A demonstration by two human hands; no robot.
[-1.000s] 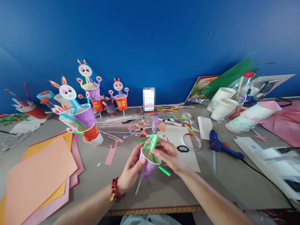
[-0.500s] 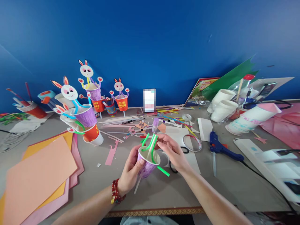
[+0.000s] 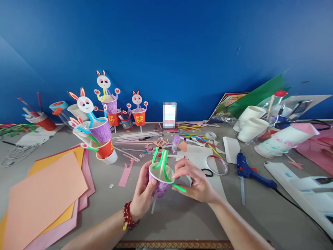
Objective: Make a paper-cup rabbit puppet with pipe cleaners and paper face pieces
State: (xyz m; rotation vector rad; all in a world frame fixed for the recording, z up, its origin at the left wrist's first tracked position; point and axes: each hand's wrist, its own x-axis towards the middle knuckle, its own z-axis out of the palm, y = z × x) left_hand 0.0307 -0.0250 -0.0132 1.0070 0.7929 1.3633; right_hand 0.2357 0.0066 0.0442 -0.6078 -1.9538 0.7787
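A purple paper cup (image 3: 159,187) is held above the table in front of me, mouth tilted toward me. My left hand (image 3: 142,194) wraps its fingers round the cup's left side. Green bendy straws (image 3: 161,160) and a white straw stick out of the cup's mouth, and one green straw (image 3: 179,188) pokes out through the right wall. My right hand (image 3: 194,178) is at the cup's right rim, fingers curled and pinching at that side straw. A white stick hangs below the cup's bottom.
Finished rabbit cups (image 3: 96,128) stand at the left and back. Orange and pink paper sheets (image 3: 44,194) lie front left. A blue glue gun (image 3: 249,170), tape ring (image 3: 217,164), scissors (image 3: 207,172), white cups (image 3: 251,123) and scattered straws (image 3: 140,135) cover the table.
My right hand dropped from the top straws to the cup's right rim and the side straw. The cup stayed in my left hand, shifting slightly; the camera view panned a little.
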